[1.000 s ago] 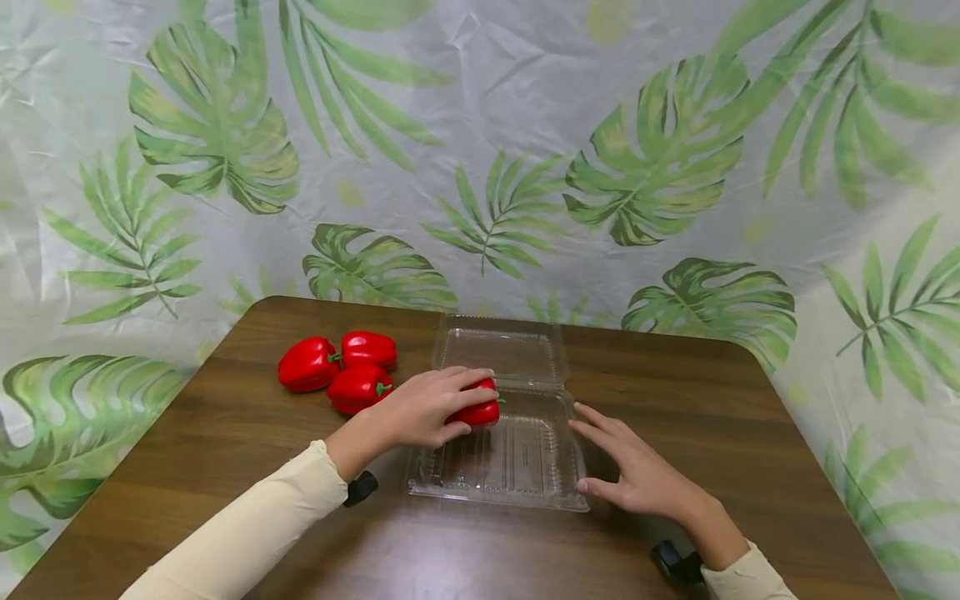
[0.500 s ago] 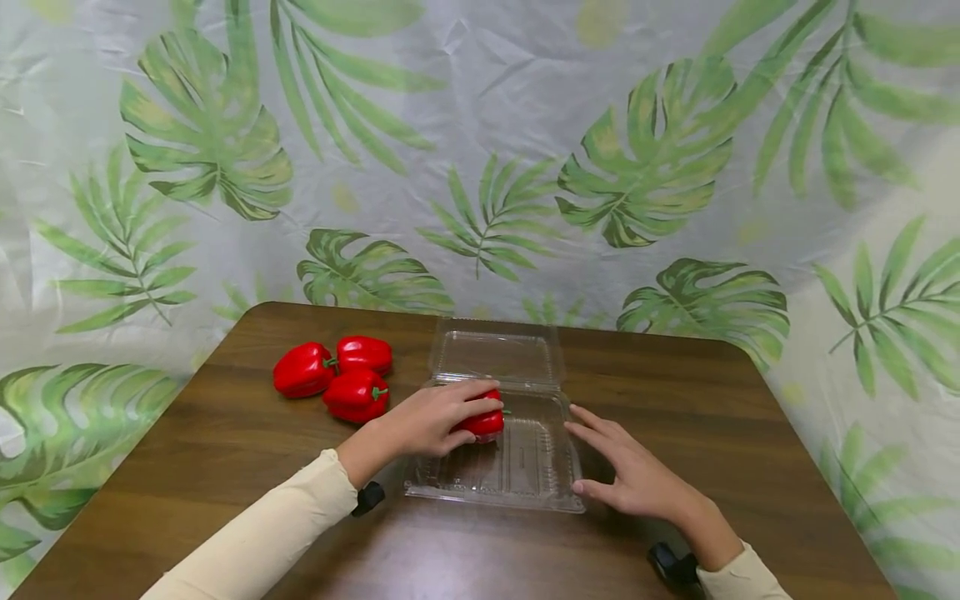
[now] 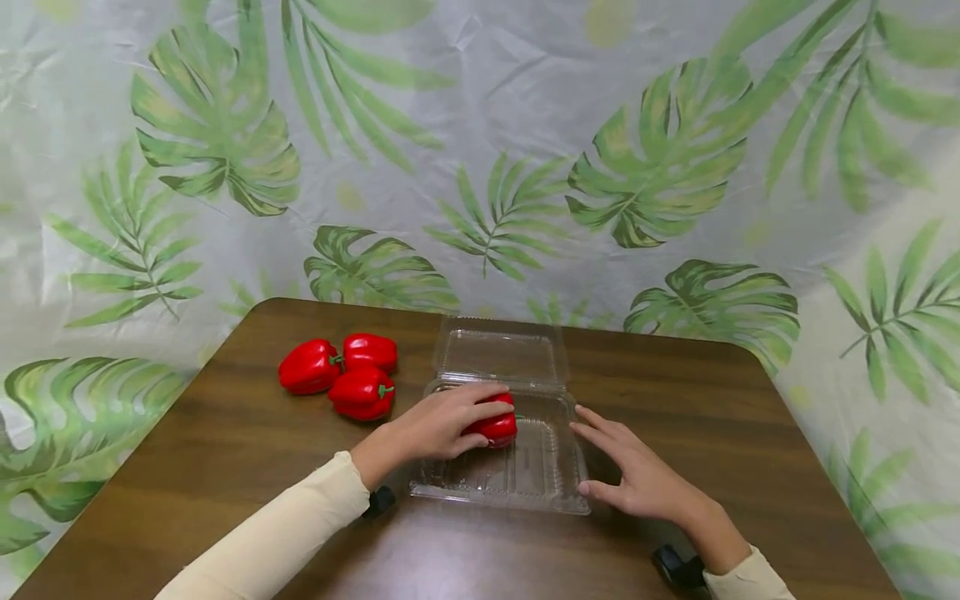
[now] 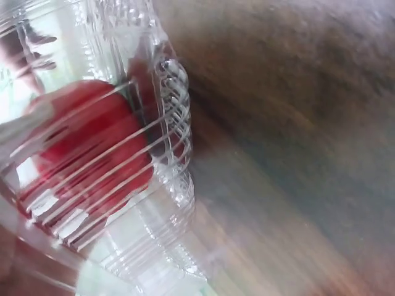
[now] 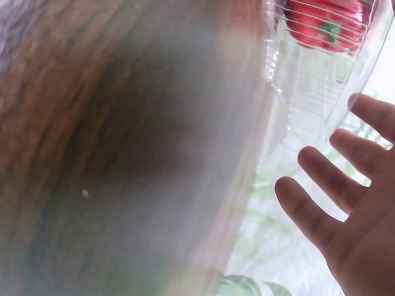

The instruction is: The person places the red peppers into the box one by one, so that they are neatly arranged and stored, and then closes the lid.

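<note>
In the head view my left hand (image 3: 448, 423) grips a red bell pepper (image 3: 501, 425) over the left part of the clear plastic container (image 3: 536, 492), whose lid (image 3: 501, 354) lies folded back behind it. The left wrist view shows the red pepper (image 4: 92, 145) through the ribbed clear wall (image 4: 176, 117). At the container's right edge my right hand (image 3: 637, 467) has its fingers spread, holding nothing. From the right wrist, those spread fingers (image 5: 321, 222) show beside the container, with the pepper (image 5: 327, 28) and its green stem beyond the wall.
Left of the container, three more red peppers (image 3: 309, 367) (image 3: 370, 352) (image 3: 362, 392) lie grouped on the brown wooden table (image 3: 675, 400). A leaf-patterned curtain (image 3: 525, 125) hangs behind the table's far edge.
My left hand has moved right and slightly nearer the front with the pepper, farther over the container. My right hand has stayed at the container's right edge, fingers still spread.
</note>
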The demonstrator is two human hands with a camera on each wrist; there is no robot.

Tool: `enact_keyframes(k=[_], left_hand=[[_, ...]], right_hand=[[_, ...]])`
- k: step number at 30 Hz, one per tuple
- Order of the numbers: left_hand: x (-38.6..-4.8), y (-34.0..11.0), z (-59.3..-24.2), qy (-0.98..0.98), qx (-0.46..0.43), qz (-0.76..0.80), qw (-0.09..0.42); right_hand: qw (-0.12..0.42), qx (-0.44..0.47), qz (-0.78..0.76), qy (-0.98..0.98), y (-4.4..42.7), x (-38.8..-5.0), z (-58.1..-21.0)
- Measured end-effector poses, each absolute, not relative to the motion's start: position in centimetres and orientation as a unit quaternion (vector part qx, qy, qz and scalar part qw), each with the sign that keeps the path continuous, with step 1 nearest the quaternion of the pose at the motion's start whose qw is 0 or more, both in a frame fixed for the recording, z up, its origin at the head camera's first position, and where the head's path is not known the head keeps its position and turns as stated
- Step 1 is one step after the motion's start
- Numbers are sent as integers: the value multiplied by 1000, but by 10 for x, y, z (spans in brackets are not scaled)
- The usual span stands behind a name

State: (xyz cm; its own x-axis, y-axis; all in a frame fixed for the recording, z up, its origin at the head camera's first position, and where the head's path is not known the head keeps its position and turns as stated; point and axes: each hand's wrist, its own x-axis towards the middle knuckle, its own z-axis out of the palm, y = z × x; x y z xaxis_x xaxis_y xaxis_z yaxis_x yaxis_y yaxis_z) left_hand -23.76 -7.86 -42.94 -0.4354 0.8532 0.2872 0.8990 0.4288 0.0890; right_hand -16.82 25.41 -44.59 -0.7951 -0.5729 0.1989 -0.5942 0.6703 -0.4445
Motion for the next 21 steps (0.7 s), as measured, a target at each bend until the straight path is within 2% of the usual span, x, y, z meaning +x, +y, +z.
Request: enact_keyframes(k=[3, 13, 17, 21], left_hand=[[-238, -76, -429, -840, -523, -115, 94], [-234, -73, -422, -852, -508, -120, 26], [-235, -72, -425, -846, -516, -132, 30], [-237, -69, -431, -833, -532, -138, 64]], right_hand=[[23, 315, 254, -914, 255, -168, -447], [29, 322, 246, -914, 254, -167, -448], [27, 323, 250, -912, 254, -167, -447], [29, 324, 251, -912, 254, -167, -448]])
